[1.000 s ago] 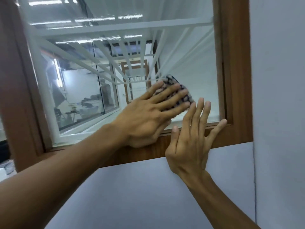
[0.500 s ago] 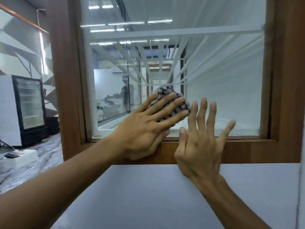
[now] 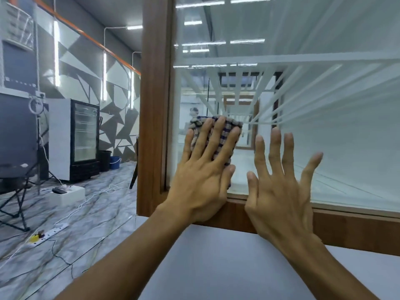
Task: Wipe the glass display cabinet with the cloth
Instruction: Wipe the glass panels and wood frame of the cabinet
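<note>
The glass display cabinet has a brown wooden frame (image 3: 154, 100) around a large glass pane (image 3: 324, 131), with white shelves showing inside. A checked blue-and-white cloth (image 3: 227, 135) lies flat against the lower left of the pane. My left hand (image 3: 205, 169) presses it to the glass with fingers spread over it, close to the frame's left post. My right hand (image 3: 279, 187) rests beside it, fingers spread, palm over the bottom rail and fingertips on the glass, holding nothing.
A white panel (image 3: 227, 263) sits below the frame. To the left, on the marble floor (image 3: 86, 224), are cables, a power strip (image 3: 49, 232), a white box (image 3: 67, 192), a tripod, a glass-door fridge (image 3: 80, 137) and a blue bucket (image 3: 114, 162).
Both hands and the cloth have slid left along the bottom of the pane, from near the right post to near the left post. The view has turned left with them.
</note>
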`<state>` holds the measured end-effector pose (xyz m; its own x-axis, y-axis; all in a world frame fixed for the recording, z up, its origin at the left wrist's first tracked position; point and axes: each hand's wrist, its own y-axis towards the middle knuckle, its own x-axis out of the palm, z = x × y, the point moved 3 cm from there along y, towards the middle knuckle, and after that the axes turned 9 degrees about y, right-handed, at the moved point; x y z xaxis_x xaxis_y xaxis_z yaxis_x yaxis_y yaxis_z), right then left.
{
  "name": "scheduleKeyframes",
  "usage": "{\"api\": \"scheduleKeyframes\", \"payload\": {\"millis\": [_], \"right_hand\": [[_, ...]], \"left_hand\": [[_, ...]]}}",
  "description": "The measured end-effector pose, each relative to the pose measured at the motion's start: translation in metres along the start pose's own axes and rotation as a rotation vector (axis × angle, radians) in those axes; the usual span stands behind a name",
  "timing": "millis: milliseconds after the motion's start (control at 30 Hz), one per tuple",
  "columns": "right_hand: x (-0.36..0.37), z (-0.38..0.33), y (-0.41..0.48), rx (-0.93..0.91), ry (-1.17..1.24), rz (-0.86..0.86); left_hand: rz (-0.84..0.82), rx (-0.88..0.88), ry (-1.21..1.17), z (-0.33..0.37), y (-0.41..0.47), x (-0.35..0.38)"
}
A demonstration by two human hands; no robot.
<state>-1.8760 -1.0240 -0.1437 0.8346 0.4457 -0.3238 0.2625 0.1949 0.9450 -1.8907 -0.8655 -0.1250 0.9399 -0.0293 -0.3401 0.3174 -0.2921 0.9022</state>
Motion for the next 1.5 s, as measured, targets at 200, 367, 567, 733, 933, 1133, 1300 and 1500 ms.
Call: {"api": "scheduleKeyframes", "payload": {"millis": [200,367,567,733,933,1133,1300,1500], "right_hand": [[0.018,-0.042,0.030,-0.093,0.059,-0.008],[0.016,-0.041,0.029,-0.099,0.121,0.030],[0.014,-0.039,0.035,-0.134,0.145,0.092],[0.012,-0.036,0.069,-0.182,0.093,0.142],[0.007,-0.026,0.078,-0.211,0.055,0.137],[0.009,-0.022,0.074,-0.224,0.070,0.172],[-0.002,-0.015,0.120,-0.145,0.057,0.208],[-0.016,0.002,0.134,-0.073,0.072,0.221]], "left_hand": [[0.011,-0.139,0.012,-0.021,-0.031,0.002],[0.080,-0.314,-0.019,-0.005,-0.023,0.003],[0.121,-0.279,0.054,-0.011,-0.012,0.003],[0.156,-0.247,-0.010,-0.042,0.065,-0.014],[0.106,-0.216,-0.070,-0.026,0.045,-0.012],[0.150,-0.272,-0.065,-0.017,0.034,-0.004],[0.172,-0.327,-0.053,-0.054,0.147,-0.033],[0.138,-0.138,0.017,-0.032,0.179,-0.039]]}}
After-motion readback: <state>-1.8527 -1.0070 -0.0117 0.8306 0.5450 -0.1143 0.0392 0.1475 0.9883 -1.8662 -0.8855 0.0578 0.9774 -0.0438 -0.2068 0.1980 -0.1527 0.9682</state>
